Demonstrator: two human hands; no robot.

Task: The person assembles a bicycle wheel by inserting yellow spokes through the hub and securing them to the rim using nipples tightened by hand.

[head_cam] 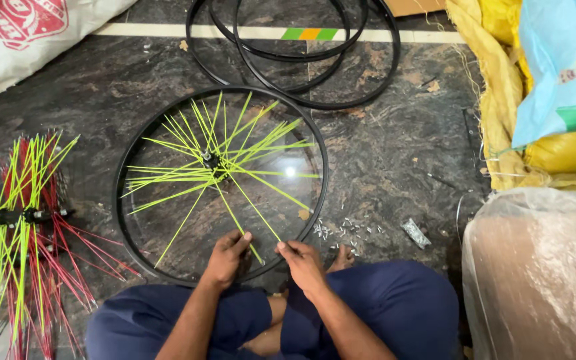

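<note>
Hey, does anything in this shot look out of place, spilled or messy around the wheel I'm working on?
Yes. Small silvery metal bits lie scattered loose on the dark floor right of the rim. Inside it, the yellow-green spokes fan unevenly from the hub, mostly unattached. Both hands, left and right, hold spokes at the near edge.

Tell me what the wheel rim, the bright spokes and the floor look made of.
Wheel rim: black, thin and smooth, probably painted metal. Bright spokes: thin straight rods in glossy yellow-green, likely coated metal wire; the coating hides the core. Floor: dark polished stone with pale veining, showing a lamp glare. Both hands touch spokes at the near rim.
</note>
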